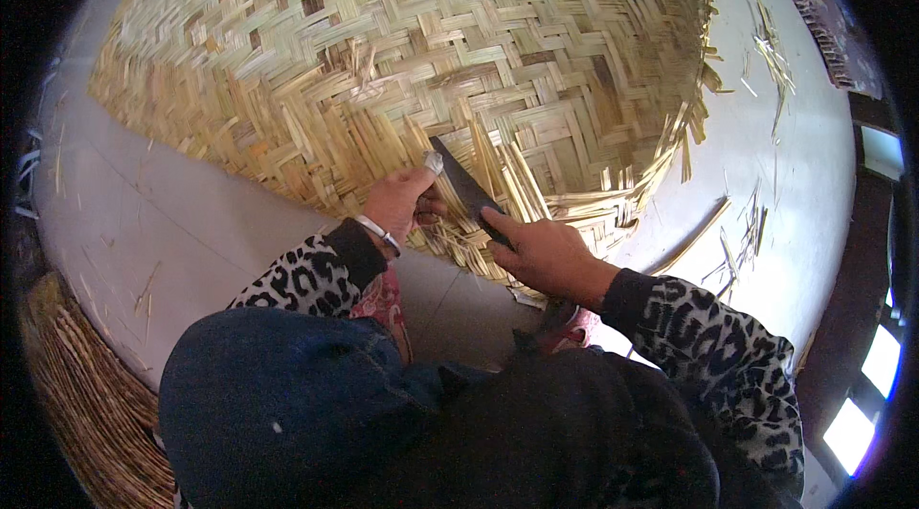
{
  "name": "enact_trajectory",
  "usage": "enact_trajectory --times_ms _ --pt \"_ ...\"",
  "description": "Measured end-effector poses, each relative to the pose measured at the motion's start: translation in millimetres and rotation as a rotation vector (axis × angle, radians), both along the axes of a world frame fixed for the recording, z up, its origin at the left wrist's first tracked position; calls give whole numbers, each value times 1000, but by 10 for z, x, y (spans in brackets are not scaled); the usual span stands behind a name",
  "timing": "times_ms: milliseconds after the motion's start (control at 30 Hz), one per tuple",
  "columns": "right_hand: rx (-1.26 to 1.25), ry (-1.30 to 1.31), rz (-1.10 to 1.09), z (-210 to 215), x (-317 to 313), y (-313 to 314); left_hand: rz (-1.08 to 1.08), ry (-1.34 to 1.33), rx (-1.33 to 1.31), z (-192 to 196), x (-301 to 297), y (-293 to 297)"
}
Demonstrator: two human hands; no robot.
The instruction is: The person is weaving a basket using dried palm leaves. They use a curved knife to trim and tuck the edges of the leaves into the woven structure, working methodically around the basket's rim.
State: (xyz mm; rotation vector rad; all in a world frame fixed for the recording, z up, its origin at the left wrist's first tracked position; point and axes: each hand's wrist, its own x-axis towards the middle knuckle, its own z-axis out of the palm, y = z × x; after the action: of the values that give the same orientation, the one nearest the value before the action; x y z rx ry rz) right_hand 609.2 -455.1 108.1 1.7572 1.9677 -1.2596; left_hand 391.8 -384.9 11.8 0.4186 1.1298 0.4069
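Observation:
A large woven mat [459,49] of pale, flat reed strips spreads out in front of me. Loose strip ends stick up along its near edge. My right hand [546,255] is wrapped round the lower end of a knife with a long dark blade [464,185], which slants up and left against the strips. On the left side of the blade, my left hand [400,203] pinches reed strips [442,214] at the mat's near edge. Something whitish covers the tip of its thumb, and a metal bracelet [381,235] circles the wrist. Its lower fingers are partly hidden.
The mat lies on a pale floor [220,212]. Cut strips and scraps [742,241] are scattered on the right, with more bits at the left. A bundle of brown stalks [86,394] lies at the lower left. Frayed strips [694,116] jut from the mat's right edge.

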Motion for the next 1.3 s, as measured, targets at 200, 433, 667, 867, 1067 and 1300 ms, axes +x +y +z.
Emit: enact_trajectory --times_ms 200,433,667,867,1067,1300 --pt "82 -53 -16 -244 -94 -10 -140 49 -150 66 -4 2" --pt "106 -85 35 -287 -58 -1 -7 143 -48 -39 201 107" --pt "130 -114 119 -185 16 52 -691 442 746 -101 -39 35" --pt "-124 -275 313 542 423 -129 -809 744 934 -288 64 -28" --pt "15 -252 216 1058 445 111 -739 774 1042 -272 40 -106" --pt "585 89 298 335 -602 961 -650 505 1282 -173 -152 -358"
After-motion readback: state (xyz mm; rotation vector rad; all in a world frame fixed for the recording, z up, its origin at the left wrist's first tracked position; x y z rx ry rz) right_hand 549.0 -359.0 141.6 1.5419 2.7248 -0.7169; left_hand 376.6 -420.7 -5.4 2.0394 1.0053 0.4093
